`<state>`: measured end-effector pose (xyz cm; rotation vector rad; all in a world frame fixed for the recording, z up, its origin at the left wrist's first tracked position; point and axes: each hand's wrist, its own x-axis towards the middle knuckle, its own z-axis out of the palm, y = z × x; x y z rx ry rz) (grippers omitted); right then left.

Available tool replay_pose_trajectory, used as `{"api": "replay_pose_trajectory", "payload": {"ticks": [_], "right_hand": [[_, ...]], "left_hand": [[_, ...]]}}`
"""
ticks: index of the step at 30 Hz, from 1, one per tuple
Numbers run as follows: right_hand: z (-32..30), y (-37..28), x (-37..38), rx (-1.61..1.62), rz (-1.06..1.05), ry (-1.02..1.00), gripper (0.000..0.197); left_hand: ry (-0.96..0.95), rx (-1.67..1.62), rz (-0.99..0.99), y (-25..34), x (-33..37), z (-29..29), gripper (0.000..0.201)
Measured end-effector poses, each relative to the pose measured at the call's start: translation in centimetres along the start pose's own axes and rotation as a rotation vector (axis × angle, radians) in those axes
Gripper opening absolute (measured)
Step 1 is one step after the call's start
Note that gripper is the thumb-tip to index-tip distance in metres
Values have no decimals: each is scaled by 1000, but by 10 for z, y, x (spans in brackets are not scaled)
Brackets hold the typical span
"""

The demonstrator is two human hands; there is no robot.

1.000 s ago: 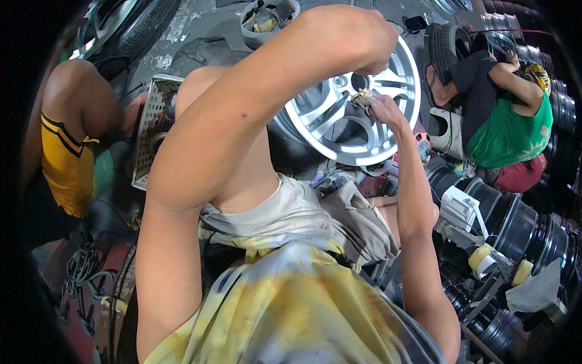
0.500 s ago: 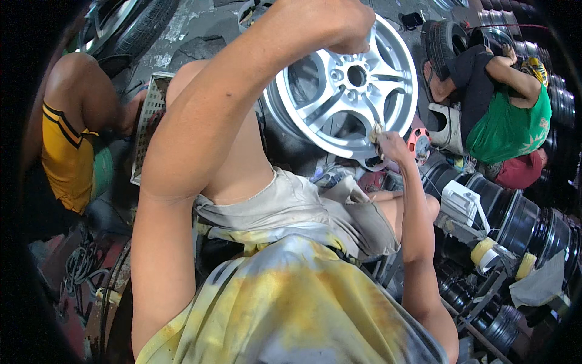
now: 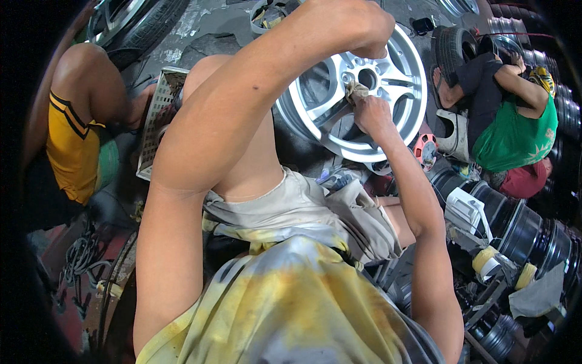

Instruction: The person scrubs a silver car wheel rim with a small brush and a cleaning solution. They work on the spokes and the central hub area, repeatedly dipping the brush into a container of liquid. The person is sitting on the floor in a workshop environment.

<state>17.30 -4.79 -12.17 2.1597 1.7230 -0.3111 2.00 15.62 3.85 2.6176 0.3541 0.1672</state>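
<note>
A silver multi-spoke wheel rim (image 3: 411,91) stands tilted between my knees, its face toward me. My left hand (image 3: 373,37) is curled at its upper edge, closed on it; the fingertips are mostly hidden. Pinched in my right hand (image 3: 371,114) is a small crumpled tan rag (image 3: 356,90). The rag touches a spoke beside the rim's centre hole, near the bolt holes.
Left, a person in yellow shorts (image 3: 73,151) sits by a perforated crate (image 3: 147,136). A person in a green top (image 3: 515,133) crouches right, near a tyre (image 3: 451,51). Dark wheel rims (image 3: 524,227) line the right side. A bucket (image 3: 260,18) stands beyond my left arm.
My right hand has moved with the rag from the rim's lower edge up and left to the centre. My left hand stays at the top; the whole view has shifted slightly.
</note>
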Motion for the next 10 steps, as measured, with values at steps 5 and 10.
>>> {"api": "replay_pose_trajectory", "payload": {"ticks": [5, 10], "right_hand": [[8, -15, -27, 63, -264, -23, 28], [-58, -39, -18, 60, -153, -481, 55]], "left_hand": [[245, 49, 134, -14, -9, 17, 23], [-17, 8, -19, -10, -9, -3, 33]]}}
